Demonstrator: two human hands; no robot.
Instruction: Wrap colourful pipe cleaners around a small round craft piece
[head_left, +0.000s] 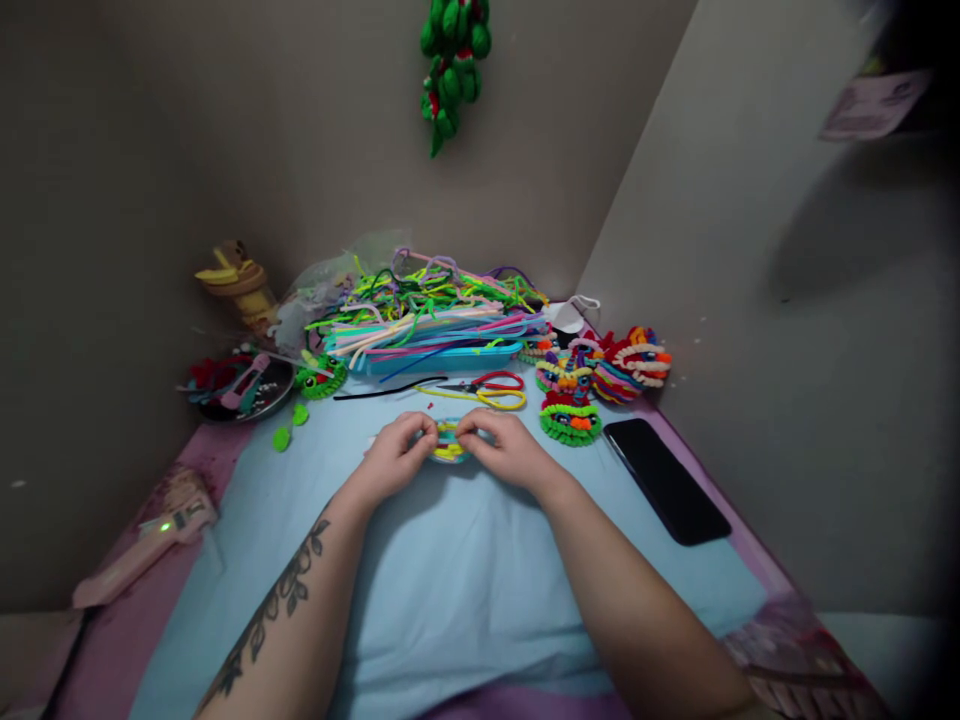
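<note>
Between my hands, over the light blue cloth (465, 560), is a small oval pipe-cleaner piece (450, 455) with a yellow inner part and a pale blue rim. My left hand (401, 450) pinches its left side with thumb and fingers. On the other side, my right hand (501, 445) has its fingertips closed on the right edge. The fingers cover both ends of the piece. Just behind it lie scissors (501, 390) with red and yellow handles, beside a black pipe cleaner (375, 390).
A blue tray (465, 358) heaped with pipe cleaners (442, 310) stands at the back. Finished fuzzy faces (571, 420) and a phone (667, 480) lie right. Left are a dark bowl (262, 395), green pieces (282, 438) and a pink glue gun (154, 545), its green light lit.
</note>
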